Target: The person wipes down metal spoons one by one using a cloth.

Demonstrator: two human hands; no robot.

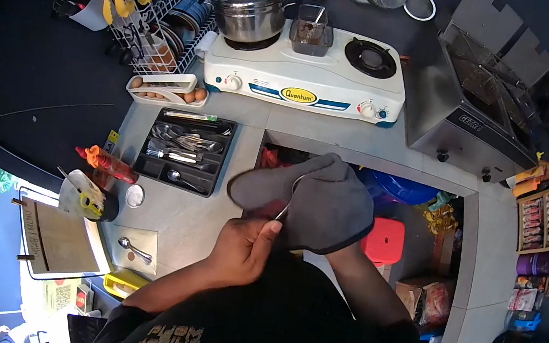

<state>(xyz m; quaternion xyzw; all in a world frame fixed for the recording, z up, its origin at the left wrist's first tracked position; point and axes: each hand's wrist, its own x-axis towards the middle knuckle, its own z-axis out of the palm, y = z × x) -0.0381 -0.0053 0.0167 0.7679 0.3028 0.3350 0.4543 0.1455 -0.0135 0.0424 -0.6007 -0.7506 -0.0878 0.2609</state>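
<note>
My left hand [241, 247] pinches the handle of a metal utensil [283, 212], its fingers closed. The utensil's upper end is wrapped in a dark grey cloth [335, 207]. My right hand is hidden under this cloth; only the wrist and forearm show below its edge. One end of the cloth hangs to the left, near the black cutlery tray [219, 162], which holds spoons and forks in separate compartments. More spoons [134, 250] lie on a light square sheet at the lower left of the counter.
A white two-burner stove [301, 96] carries a lidded steel pot [248, 18]. Eggs sit in a white holder [169, 97]. A steel fryer [472, 121] stands right. Red sauce bottle [117, 168] and a container [107, 207] stand left. Below the counter opening is a red stool [385, 241].
</note>
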